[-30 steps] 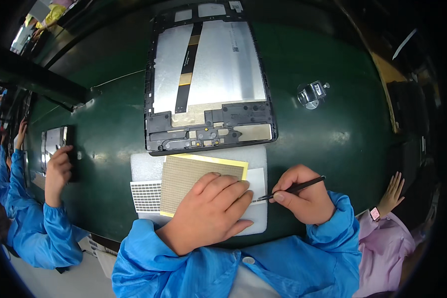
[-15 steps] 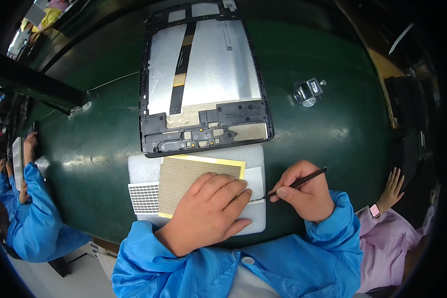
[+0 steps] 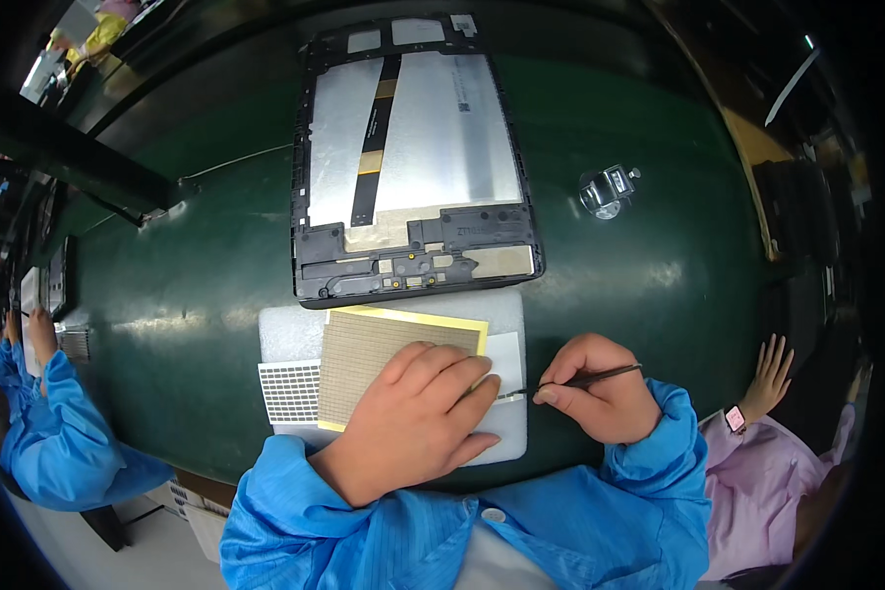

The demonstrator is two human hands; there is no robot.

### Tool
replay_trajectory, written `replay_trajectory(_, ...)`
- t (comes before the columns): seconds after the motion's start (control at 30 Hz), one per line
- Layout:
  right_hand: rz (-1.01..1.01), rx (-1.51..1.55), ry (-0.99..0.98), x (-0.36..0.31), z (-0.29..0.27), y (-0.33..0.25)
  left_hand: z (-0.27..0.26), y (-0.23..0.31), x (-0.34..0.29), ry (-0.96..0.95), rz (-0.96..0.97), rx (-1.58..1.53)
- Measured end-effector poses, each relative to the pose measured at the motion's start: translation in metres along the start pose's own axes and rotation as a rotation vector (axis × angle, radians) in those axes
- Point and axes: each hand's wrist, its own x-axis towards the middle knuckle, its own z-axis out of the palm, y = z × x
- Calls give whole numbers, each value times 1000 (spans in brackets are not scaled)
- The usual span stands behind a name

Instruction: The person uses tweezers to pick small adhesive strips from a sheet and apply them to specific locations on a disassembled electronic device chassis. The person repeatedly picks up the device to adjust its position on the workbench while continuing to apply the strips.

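The right hand gripped a pair of slim dark tweezers between thumb and fingers, with the points aimed left at the edge of a white sheet; whether they held anything was too small to tell. The left hand lay palm down, clasping nothing, its fingers close together and spread over a tan gridded sheet with a yellow border. That sheet lay slightly tilted on top of the white one, whose left end showed rows of small black rectangles. Both sheets rested on a pale foam pad, directly in front of the person, who wore a blue jacket.

Just beyond the pad, on a dark green table, lay an opened tablet-like device, silver inside a black frame, with a black-and-gold ribbon cable running down it. To its right stood a small shiny metal object. A co-worker's blue sleeve showed at left; at right, another person's hand rested near the table's edge.
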Motion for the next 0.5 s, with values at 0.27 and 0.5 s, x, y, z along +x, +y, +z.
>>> replay_trajectory(0.27,8,211,101,0,-1,6,4,0,-2,18,2,-15)
replay_trajectory(0.5,-382,299,211,23,7,-51,-17,0,-11,262,109,105)
